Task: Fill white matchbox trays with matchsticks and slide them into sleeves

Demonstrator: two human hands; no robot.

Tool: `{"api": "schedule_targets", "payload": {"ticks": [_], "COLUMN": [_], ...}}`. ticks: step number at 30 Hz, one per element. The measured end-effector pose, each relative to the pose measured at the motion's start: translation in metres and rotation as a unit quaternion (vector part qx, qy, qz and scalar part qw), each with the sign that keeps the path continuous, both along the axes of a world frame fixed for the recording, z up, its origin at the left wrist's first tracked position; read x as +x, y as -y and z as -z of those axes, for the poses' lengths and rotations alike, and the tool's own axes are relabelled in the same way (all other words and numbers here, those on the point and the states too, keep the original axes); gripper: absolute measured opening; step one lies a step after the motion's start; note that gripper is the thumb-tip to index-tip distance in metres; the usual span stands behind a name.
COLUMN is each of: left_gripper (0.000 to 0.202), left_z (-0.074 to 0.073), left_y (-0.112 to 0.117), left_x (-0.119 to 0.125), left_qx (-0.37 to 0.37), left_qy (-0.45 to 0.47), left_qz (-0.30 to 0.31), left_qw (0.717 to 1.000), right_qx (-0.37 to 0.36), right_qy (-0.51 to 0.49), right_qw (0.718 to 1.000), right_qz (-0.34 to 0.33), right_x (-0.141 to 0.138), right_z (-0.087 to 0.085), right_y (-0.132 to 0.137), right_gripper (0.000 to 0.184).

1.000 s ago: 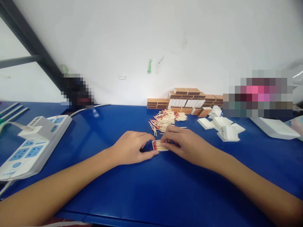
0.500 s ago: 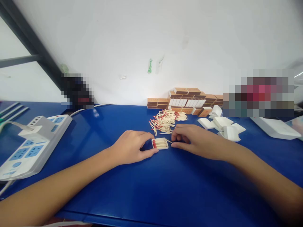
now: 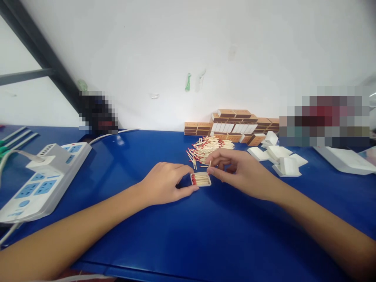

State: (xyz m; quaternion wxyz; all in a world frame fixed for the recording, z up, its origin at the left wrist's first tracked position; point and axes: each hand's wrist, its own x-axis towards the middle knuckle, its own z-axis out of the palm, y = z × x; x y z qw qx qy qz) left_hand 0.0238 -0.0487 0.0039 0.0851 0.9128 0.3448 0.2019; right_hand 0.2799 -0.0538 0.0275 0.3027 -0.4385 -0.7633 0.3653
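Observation:
My left hand (image 3: 166, 183) curls around the left end of a small white matchbox tray (image 3: 209, 183), thumb at its near side and fingertips at its far side. In the tray lie several matches (image 3: 201, 179) side by side, red heads to the left. Thumb and fingertips of my right hand (image 3: 227, 167) pinch a matchstick (image 3: 210, 163), which stands nearly upright just above the tray's right end. Its head is hard to make out. Behind the tray spreads a loose pile of red-headed matches (image 3: 202, 149), partly covered by my right hand.
Stacked matchboxes (image 3: 235, 117) line the white wall. White empty trays (image 3: 274, 152) lie in a heap on the right. A white power strip (image 3: 44, 184) with cables occupies the left of the blue table (image 3: 176, 239). Blurred patches hide items at both back corners.
My right hand has shifted slightly left and up, and the matchstick has turned from slanting flat at the tray's right end to nearly upright. My left hand keeps its hold on the tray.

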Motion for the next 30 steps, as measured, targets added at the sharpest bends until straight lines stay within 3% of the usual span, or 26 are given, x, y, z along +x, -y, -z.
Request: {"api": "schedule_targets", "payload": {"ticks": [4,13,19,25,30], "left_gripper": [0.031,0.030,0.029,0.030,0.029], "left_z": [0.000,0.002,0.001,0.001,0.000], "left_y": [0.000,-0.001,-0.002,-0.002,-0.001], "left_x": [0.001,-0.001,-0.001,-0.001,0.000], "left_qx": [0.001,0.003,0.000,-0.004,-0.006], "left_qy": [0.004,0.004,0.007,0.005,0.006], "left_qz": [-0.033,-0.017,-0.009,-0.007,-0.005], "left_qw": [0.999,1.000,1.000,1.000,1.000], "right_qx": [-0.105,-0.033,-0.005,0.082,0.097], "right_qy": [-0.031,-0.010,0.029,0.112,0.163], "right_qw": [0.994,0.999,0.999,0.990,0.981], "right_qz": [0.001,0.037,0.043,0.033,0.031], "right_x": [-0.008,-0.018,-0.015,-0.015,-0.013], "right_z": [0.002,0.019,0.020,0.019,0.018], "right_y": [0.001,0.001,0.000,0.004,0.005], "right_gripper": [0.027,0.016,0.009,0.008,0.010]}}
